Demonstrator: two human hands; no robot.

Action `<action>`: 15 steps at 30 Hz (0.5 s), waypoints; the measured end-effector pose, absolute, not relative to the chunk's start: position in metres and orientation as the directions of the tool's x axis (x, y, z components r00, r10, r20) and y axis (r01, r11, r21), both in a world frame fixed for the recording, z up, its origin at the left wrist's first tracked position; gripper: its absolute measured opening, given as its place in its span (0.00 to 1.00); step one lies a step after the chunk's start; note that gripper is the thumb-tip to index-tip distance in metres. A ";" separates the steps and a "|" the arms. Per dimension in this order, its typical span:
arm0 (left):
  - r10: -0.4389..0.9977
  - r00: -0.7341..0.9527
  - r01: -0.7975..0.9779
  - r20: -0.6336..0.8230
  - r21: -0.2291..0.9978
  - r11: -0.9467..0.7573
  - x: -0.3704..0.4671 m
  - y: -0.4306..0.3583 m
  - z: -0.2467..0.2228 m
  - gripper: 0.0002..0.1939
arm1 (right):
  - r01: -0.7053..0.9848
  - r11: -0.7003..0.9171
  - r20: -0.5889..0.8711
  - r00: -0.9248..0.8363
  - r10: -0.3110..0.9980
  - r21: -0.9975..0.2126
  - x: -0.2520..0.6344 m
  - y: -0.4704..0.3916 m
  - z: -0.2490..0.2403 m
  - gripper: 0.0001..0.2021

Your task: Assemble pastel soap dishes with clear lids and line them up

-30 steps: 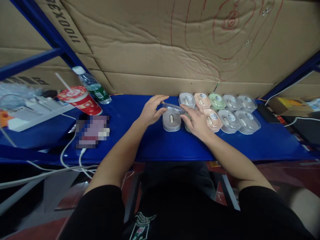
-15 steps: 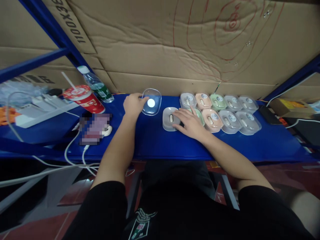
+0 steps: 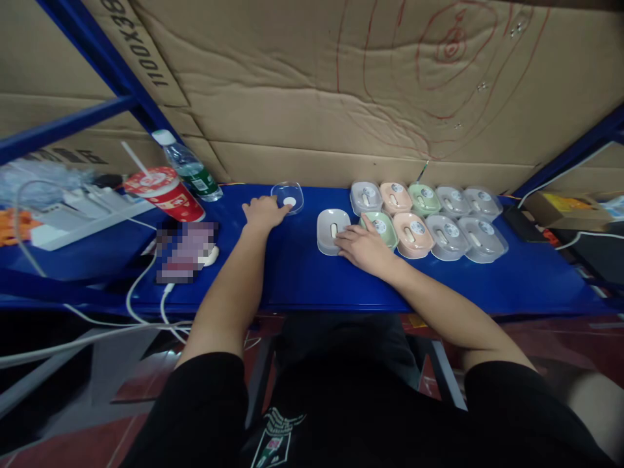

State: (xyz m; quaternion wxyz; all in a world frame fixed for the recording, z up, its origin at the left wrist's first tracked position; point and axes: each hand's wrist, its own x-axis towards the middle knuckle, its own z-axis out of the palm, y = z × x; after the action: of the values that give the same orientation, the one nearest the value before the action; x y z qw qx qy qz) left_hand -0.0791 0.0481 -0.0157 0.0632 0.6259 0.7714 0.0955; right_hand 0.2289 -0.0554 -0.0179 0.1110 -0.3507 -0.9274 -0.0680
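A clear lid with a white round sticker [image 3: 293,189] lies on the blue table near its back edge. My left hand [image 3: 264,212] is at the lid's lower left edge, fingers spread, thumb by the sticker. My right hand [image 3: 366,246] has its fingers apart, the fingertips touching the right side of a grey box [image 3: 327,232] with a small white piece in its centre. Just behind that hand is a green lidded box [image 3: 387,227], partly covered by a finger. Beside it stands a peach box [image 3: 413,235], and more lidded boxes [image 3: 447,237] form two rows.
At the left are a red cup with a straw [image 3: 170,195], a water bottle [image 3: 195,172], a blurred-out item [image 3: 188,252], white cables and a power strip [image 3: 88,218]. Cardboard [image 3: 292,97] rises behind the table [image 3: 302,279]. A black item [image 3: 526,224] and a carton [image 3: 565,214] are at the right.
The clear lid, raised in my left hand before, has come down flat near the back edge, and the hand's fingers have spread. My right hand has moved slightly left and down, uncovering more of the green box.
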 end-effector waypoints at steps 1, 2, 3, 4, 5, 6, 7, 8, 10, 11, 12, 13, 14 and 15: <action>0.972 -0.235 0.948 0.033 0.228 0.221 -0.083 0.049 -0.017 0.36 | 0.664 0.746 0.257 -0.729 0.634 0.043 0.229 -0.055 -0.018 0.12; 0.963 -0.264 0.940 0.045 0.235 0.247 -0.087 0.049 -0.018 0.35 | 0.665 0.746 0.263 -0.726 0.635 0.035 0.229 -0.055 -0.017 0.12; 0.955 -0.291 0.931 0.061 0.248 0.268 -0.090 0.049 -0.018 0.33 | 0.667 0.744 0.272 -0.721 0.637 0.024 0.229 -0.056 -0.017 0.12; 0.947 -0.310 0.923 0.084 0.264 0.279 -0.094 0.048 -0.018 0.31 | 0.670 0.743 0.282 -0.714 0.640 0.011 0.228 -0.056 -0.016 0.12; 0.939 -0.325 0.917 0.116 0.282 0.282 -0.096 0.047 -0.017 0.31 | 0.672 0.740 0.293 -0.707 0.644 -0.006 0.228 -0.056 -0.016 0.12; 0.930 -0.334 0.913 0.156 0.298 0.277 -0.097 0.045 -0.017 0.30 | 0.675 0.737 0.306 -0.697 0.648 -0.025 0.229 -0.057 -0.015 0.12; 0.920 -0.336 0.912 0.202 0.314 0.264 -0.096 0.044 -0.015 0.30 | 0.677 0.734 0.321 -0.686 0.653 -0.048 0.229 -0.057 -0.015 0.13; 0.910 -0.331 0.913 0.250 0.330 0.242 -0.094 0.043 -0.014 0.30 | 0.677 0.732 0.338 -0.675 0.656 -0.071 0.229 -0.057 -0.014 0.13; 0.895 -0.302 0.910 0.328 0.377 0.169 -0.084 0.041 -0.010 0.29 | 0.676 0.727 0.375 -0.648 0.663 -0.116 0.229 -0.058 -0.013 0.13; 0.896 -0.274 0.902 0.348 0.415 0.115 -0.078 0.040 -0.007 0.27 | 0.677 0.723 0.395 -0.632 0.667 -0.137 0.230 -0.059 -0.012 0.13; 0.904 -0.242 0.883 0.353 0.466 0.054 -0.071 0.039 -0.004 0.24 | 0.681 0.716 0.415 -0.613 0.672 -0.155 0.230 -0.059 -0.011 0.13; 0.919 -0.204 0.849 0.337 0.529 -0.005 -0.064 0.038 -0.001 0.24 | 0.688 0.706 0.436 -0.590 0.680 -0.171 0.231 -0.059 -0.010 0.13; 0.942 -0.162 0.799 0.295 0.599 -0.050 -0.056 0.036 0.002 0.26 | 0.697 0.693 0.455 -0.565 0.689 -0.184 0.231 -0.059 -0.009 0.13; 0.968 -0.111 0.741 0.223 0.668 -0.069 -0.049 0.033 0.005 0.29 | 0.709 0.678 0.471 -0.539 0.698 -0.195 0.232 -0.060 -0.008 0.14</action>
State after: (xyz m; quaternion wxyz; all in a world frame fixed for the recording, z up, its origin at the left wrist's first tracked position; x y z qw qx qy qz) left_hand -0.0494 0.0327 0.0052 0.1657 0.6458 0.6619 0.3427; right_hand 0.2318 -0.0595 -0.0079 0.2638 -0.4009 -0.8773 -0.0097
